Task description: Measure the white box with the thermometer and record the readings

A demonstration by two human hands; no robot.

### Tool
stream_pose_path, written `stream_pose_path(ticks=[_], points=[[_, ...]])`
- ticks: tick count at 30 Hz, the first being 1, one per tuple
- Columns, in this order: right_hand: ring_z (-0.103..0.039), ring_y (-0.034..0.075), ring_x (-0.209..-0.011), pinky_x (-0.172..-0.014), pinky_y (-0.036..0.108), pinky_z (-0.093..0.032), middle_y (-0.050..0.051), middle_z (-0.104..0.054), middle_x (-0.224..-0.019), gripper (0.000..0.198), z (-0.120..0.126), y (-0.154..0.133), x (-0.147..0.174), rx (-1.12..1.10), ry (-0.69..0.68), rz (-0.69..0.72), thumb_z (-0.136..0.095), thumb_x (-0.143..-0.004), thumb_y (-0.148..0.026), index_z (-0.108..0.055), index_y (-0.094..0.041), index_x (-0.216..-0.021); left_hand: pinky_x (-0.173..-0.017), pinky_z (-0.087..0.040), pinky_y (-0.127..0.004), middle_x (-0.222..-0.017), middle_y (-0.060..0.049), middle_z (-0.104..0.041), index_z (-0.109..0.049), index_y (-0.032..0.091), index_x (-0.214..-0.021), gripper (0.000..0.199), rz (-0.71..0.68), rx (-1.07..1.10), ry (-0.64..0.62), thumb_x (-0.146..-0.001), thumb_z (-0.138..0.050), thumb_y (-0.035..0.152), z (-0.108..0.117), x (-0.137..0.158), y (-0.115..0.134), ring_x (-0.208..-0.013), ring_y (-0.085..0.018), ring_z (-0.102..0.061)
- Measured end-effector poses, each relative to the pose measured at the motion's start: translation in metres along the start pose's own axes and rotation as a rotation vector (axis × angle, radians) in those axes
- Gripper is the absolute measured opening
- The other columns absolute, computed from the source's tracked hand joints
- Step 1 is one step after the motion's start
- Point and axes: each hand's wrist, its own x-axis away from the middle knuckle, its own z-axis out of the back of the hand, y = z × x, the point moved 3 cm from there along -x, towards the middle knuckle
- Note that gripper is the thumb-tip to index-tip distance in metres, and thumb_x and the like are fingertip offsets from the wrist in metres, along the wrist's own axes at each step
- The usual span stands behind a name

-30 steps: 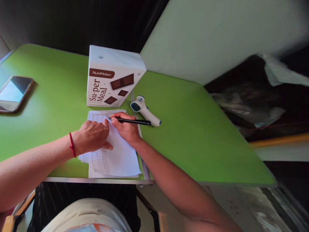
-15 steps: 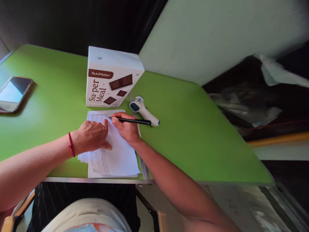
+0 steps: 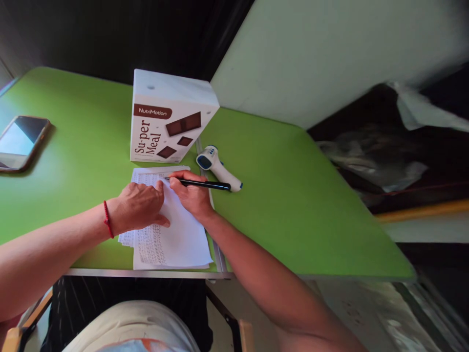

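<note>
A stack of white paper sheets [image 3: 183,239] lies at the table's front edge, its left part covered in rows of small handwriting. My left hand [image 3: 141,205] rests on the top sheet with its thumb spread and index finger stretched out, holding nothing. Just to its right, my right hand [image 3: 192,195] pinches a black pen [image 3: 208,184]. The pen's tip touches or hovers at the sheet near the written rows, close to my left index finger; which of the two I cannot tell. Part of the writing is hidden under my left hand.
Behind the paper stands a white NutriMotion box [image 3: 172,122]. A white and blue infrared thermometer [image 3: 220,168] lies right of it, close to the pen's back end. At the left of the green table [image 3: 293,210] is a phone [image 3: 25,142]. Plastic bags [image 3: 381,161] fill a dark shelf at right.
The pen's back end has shifted very slightly to the right. Both hands and the paper stay in about the same place.
</note>
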Motion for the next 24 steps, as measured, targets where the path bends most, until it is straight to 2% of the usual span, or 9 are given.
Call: stream_pose_path(ticks=[13,24], points=[[-0.073,0.021,-0.073,-0.077,0.035,-0.064,0.002,-0.081,-0.08,0.012,-0.0014,0.0,-0.001,0.008,-0.015,0.021,-0.07,-0.086,-0.032,-0.079,-0.024,-0.084,-0.087,-0.055,-0.039,-0.114,-0.026,-0.083,-0.047,-0.002,-0.158,0.085,-0.001,-0.008,0.01,-0.106,-0.073,0.059,-0.0004,0.0,0.0015,-0.115,-0.041,-0.081],[-0.072,0.021,-0.072,-0.074,0.035,-0.063,0.002,-0.08,-0.079,0.014,0.0009,0.002,-0.0011,0.035,-0.029,0.057,-0.069,-0.091,-0.033,-0.08,-0.025,-0.088,-0.092,-0.057,-0.041,-0.114,-0.027,-0.083,-0.045,-0.005,-0.162,0.09,0.0,0.012,0.008,-0.106,-0.074,0.058,-0.0011,0.0003,0.0005,-0.118,-0.043,-0.08]])
